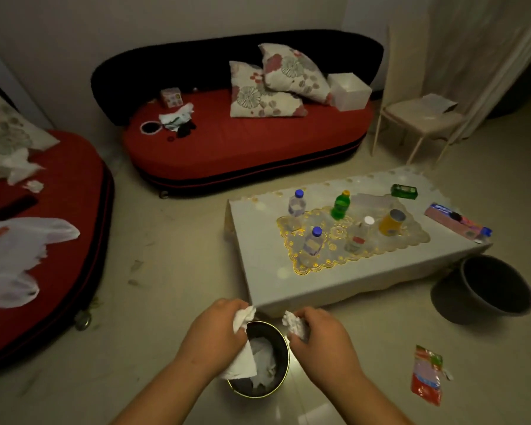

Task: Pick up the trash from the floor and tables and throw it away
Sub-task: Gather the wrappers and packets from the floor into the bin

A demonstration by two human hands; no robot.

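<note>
A small round trash bin [281, 368] with a gold rim stands on the floor just below me, white paper lying inside it. My left hand [210, 334] is over the bin's left rim, shut on a long white tissue [242, 360] that hangs down into the bin. My right hand [318, 338] hovers at the bin's right rim, shut on a crumpled white tissue ball [295, 325]. A red and green wrapper [427, 374] lies on the floor to the right.
A low white table [261, 259] ahead holds several bottles, a yellow can [391, 222], a green box [404, 191] and a pink pack [455, 222]. A dark bucket [485, 289] sits by it. Red sofas at back and left carry tissues and plastic bags. A chair [417, 121] stands back right.
</note>
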